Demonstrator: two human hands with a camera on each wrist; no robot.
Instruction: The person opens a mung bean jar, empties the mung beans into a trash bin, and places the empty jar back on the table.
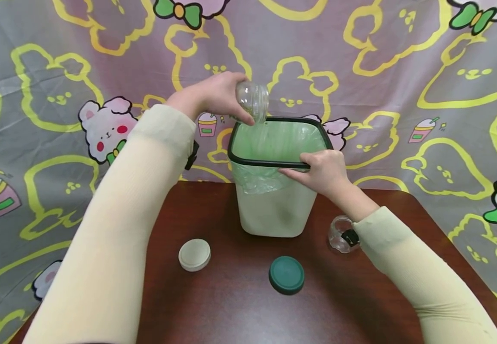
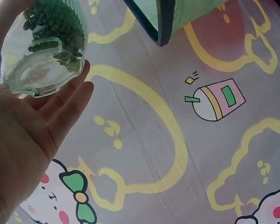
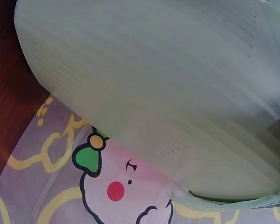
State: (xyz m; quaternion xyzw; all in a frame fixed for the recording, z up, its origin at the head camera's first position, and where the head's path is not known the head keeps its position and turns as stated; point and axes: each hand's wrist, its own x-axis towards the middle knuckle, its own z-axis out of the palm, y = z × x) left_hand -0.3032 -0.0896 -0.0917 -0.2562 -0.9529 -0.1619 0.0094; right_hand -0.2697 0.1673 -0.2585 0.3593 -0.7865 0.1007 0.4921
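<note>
- Head view: the glass jar (image 1: pixel 252 98) is held on its side above the rear-left corner of the bin (image 1: pixel 278 210), near the far edge of the surface (image 1: pixel 214 306).
- Green pellets (image 2: pixel 60 25) could be spilled outside if the jar mouth is tilted short of the rim (image 1: pixel 265 163).
- The bin could be tipped by an uneven pull.
- Left hand (image 1: pixel 220 98): grip spread to the jar's width, wrapped around it.
- Right hand (image 1: pixel 323 172): grip nearly closed, front rim pinched near its right corner.

Soft glare on the tabletop (image 1: pixel 231 315)
</note>
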